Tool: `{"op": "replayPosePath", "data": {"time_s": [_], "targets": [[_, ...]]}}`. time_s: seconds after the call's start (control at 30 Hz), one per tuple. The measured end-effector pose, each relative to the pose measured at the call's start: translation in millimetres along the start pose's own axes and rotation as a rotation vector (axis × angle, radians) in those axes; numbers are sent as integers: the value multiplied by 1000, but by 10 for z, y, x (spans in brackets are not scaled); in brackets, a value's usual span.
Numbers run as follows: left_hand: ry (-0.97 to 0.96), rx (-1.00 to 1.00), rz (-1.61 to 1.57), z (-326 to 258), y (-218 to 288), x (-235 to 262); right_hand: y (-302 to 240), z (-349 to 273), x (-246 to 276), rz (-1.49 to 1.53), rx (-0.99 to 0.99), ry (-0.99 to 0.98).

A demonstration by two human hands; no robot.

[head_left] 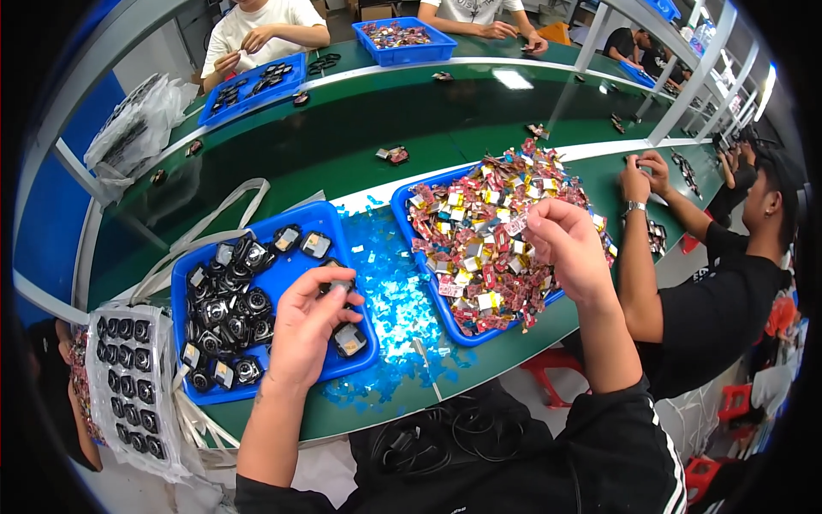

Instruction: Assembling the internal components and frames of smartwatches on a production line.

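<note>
My left hand [304, 330] is curled over the right side of a blue tray [261, 392], with a small black watch case [341, 285] between thumb and fingers. Several black watch cases [229, 321] are piled in that tray; some lie face down with their inner side showing. My right hand [575, 248] is raised above a second blue tray [467, 338], heaped with small red circuit boards [488, 248] bearing silver and yellow parts. Thumb and forefinger pinch what looks like one small red circuit board [516, 224], seen against the heap behind it.
Scattered blue film pieces [398, 313] cover the green table between the trays, with a thin tool [421, 353] among them. A clear blister tray of watch cases [128, 385] stands at left. A co-worker [711, 291] sits close at right. Beyond runs a green conveyor belt [342, 137].
</note>
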State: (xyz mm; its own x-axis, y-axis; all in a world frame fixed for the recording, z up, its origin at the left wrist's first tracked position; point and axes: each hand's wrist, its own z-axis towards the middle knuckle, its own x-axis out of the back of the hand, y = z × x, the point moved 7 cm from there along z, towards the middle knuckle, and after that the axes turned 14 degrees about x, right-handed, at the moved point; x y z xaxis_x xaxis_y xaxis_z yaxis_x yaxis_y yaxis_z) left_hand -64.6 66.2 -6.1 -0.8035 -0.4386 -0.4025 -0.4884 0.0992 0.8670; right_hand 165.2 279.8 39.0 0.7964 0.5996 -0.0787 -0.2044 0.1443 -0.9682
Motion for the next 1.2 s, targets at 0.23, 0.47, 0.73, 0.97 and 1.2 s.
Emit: {"op": "replayPosePath", "data": {"time_s": [0.23,0.47,0.73,0.97,1.2], "targets": [[93,-122,300,11,-4,-34,-275,162,190,-1457,372,-108],[105,-105,264,18,-35,-32,-412,222,36,-1225,540,-83],[93,-115,254,29,-77,-24,-277,130,-632,-1077,653,-583],[58,-88,328,-28,-62,-50,-245,159,-534,-767,512,-206],[146,-433,549,-140,127,-227,-115,-141,-1075,-223,276,-394]]}}
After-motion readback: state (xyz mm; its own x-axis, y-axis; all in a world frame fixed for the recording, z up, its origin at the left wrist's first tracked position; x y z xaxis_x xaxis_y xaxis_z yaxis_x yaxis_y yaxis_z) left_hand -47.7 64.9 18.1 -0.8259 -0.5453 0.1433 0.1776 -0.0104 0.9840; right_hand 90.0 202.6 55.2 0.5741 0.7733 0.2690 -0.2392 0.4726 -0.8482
